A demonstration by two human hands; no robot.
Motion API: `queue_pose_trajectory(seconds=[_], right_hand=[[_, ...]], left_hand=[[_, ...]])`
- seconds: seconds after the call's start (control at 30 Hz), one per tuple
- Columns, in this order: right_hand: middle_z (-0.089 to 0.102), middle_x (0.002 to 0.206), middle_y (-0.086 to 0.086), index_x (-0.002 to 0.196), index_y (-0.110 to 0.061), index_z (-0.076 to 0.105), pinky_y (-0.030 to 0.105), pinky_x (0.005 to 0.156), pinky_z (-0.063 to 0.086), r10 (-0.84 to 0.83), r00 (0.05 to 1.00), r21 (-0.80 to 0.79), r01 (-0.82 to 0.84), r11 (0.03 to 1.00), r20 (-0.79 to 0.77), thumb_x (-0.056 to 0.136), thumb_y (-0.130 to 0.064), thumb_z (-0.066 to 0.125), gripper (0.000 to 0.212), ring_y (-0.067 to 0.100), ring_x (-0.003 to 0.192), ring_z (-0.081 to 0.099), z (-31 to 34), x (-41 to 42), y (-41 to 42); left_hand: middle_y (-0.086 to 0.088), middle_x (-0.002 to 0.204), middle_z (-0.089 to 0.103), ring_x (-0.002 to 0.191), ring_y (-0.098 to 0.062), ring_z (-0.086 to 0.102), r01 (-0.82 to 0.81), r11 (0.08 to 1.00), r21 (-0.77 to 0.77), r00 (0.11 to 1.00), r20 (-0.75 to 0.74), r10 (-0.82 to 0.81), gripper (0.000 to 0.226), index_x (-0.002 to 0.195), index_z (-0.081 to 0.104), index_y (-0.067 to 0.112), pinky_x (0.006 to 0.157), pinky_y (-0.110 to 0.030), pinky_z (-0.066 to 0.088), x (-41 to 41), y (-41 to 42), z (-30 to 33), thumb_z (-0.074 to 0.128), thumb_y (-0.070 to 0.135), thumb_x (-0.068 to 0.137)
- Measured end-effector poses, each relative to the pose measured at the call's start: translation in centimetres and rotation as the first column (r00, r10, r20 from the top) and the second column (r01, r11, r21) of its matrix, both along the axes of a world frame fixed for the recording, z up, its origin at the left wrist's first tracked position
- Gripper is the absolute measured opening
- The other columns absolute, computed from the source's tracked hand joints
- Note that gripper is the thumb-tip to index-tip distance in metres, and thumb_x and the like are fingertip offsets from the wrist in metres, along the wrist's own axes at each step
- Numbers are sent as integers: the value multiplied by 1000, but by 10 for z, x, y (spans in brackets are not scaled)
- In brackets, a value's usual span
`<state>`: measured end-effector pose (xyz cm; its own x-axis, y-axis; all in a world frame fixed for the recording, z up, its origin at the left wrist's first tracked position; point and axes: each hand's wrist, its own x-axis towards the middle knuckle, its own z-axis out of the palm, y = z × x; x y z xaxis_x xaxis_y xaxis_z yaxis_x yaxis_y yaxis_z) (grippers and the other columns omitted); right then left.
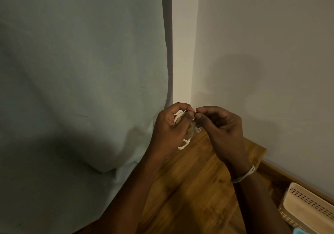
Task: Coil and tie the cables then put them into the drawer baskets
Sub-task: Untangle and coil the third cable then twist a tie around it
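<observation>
Nearest, at the lower right, a perforated cream basket (307, 206) sits beside the wooden tabletop (195, 179). Above the table's far end, the left hand (169, 127) grips a white coiled cable (178, 118), its loops standing roughly upright inside the curled fingers, with one loose end (184, 144) hanging downward below the palm. The right hand (220, 127) meets it at the top of the coil, thumb and forefinger narrowly pinched on a thin dark tie (193, 115). A white band (244, 174) circles the right wrist. Behind hang a pale curtain (81, 71) and the wall (271, 53).
</observation>
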<state>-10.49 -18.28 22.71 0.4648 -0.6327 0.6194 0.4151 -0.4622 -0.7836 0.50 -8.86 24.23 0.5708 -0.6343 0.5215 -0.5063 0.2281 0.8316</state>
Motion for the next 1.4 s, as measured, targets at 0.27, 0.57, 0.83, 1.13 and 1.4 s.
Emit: queue_pose_trajectory(seconds=[0.27, 0.57, 0.83, 1.13, 1.4], right_hand=[[77, 90, -2, 103, -18, 73, 23, 74, 59, 4, 1000, -49, -5, 999, -17, 87, -16, 67, 18, 17, 81, 73, 3, -2, 4], [75, 87, 2, 102, -12, 73, 27, 74, 60, -42, 999, -56, 43, 998, 13, 89, -3, 68, 16, 19, 78, 72, 2, 0, 6], [75, 89, 9, 102, -6, 74, 38, 75, 63, -79, 997, -55, 80, 995, 16, 87, -1, 71, 16, 26, 78, 72, -1, 2, 4], [75, 85, 9, 98, -8, 75, 36, 74, 63, -106, 994, -12, 107, 994, 18, 87, 1, 71, 15, 28, 76, 72, -2, 5, 6], [74, 85, 11, 99, -8, 75, 33, 72, 62, -94, 995, 19, 94, 995, 35, 88, 0, 70, 15, 28, 75, 71, -1, 5, 6]], left_hand=[[20, 84, 67, 83, -1, 65, -11, 1000, -21, 998, 59, 13, 12, 92, 64, 35, 68, -12, 54, 1, 3, 1, 64, 22, 92], [20, 85, 68, 83, -5, 66, -57, 997, -50, 995, 82, 61, 6, 92, 66, 37, 70, -17, 57, -1, 2, 0, 62, 33, 90], [23, 85, 66, 86, -1, 65, -76, 994, -76, 993, 88, 83, 8, 92, 63, 37, 72, -10, 53, -4, 2, -3, 62, 29, 89], [20, 87, 67, 87, -2, 65, -94, 989, -115, 994, 39, 99, 5, 94, 65, 30, 71, -12, 54, -7, 0, -3, 62, 29, 90], [16, 87, 69, 85, -5, 66, -89, 991, -102, 996, 21, 91, 12, 94, 66, 28, 72, -19, 58, -7, 1, -2, 59, 35, 87]])
